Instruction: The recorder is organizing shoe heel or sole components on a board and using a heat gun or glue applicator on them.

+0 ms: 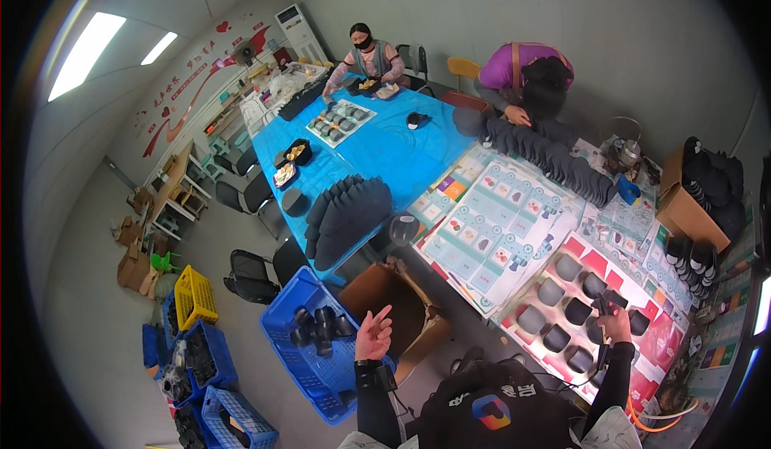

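My left hand (373,336) is held out with fingers apart and nothing in it, beside a blue plastic crate (279,318) with several black curved pieces (324,330) inside. My right hand (617,326) grips a slim dark hand tool (602,308) whose exact kind is too small to tell. That tool is above a red-and-white sheet (660,351), where black and grey cup-shaped pieces (577,312) lie in rows. Some pieces are partly hidden by my right hand and the tool.
An open cardboard box (371,295) stands between crate and table. Two people sit at the blue-covered table (418,156) and its right end. Dark curved pieces are stacked (345,216) and rowed (554,160). Another full box (683,208) is at right; chairs (253,276) stand left.
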### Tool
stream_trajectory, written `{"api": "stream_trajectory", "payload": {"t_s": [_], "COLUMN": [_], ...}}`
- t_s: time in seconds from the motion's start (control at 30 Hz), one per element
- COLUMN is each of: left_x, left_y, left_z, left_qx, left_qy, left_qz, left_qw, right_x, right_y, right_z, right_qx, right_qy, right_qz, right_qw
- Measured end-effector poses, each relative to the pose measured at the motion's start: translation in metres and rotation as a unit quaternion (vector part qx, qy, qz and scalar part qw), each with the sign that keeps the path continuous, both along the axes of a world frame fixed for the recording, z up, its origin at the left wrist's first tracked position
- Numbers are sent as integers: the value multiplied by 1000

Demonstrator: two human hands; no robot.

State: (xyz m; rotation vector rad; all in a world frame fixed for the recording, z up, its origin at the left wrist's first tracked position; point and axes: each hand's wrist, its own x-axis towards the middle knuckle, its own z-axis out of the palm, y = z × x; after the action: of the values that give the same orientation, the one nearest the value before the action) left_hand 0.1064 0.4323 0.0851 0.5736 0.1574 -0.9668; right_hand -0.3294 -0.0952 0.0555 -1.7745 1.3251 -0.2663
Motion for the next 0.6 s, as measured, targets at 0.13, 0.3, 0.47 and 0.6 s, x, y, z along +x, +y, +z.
{"api": "stream_trajectory", "payload": {"t_s": [0.13, 0.3, 0.47, 0.6], "left_x": [1, 0, 1, -2], "left_y": [-4, -8, -17, -10], "left_z": [2, -2, -9, -13], "left_qx": [6, 26, 43, 43], "left_qy": [-9, -4, -10, -15], "left_qz": [-5, -6, -5, 0], "left_qw": [1000, 1000, 999, 999], "right_x": [5, 4, -8, 8], "right_y": [5, 1, -12, -5], "right_z": [9, 6, -27, -2], "right_qx": [20, 23, -68, -3], "right_qy": [-11, 6, 1, 16], "right_qz": [-17, -17, 0, -6], "right_qw": [1000, 1000, 998, 1000]}}
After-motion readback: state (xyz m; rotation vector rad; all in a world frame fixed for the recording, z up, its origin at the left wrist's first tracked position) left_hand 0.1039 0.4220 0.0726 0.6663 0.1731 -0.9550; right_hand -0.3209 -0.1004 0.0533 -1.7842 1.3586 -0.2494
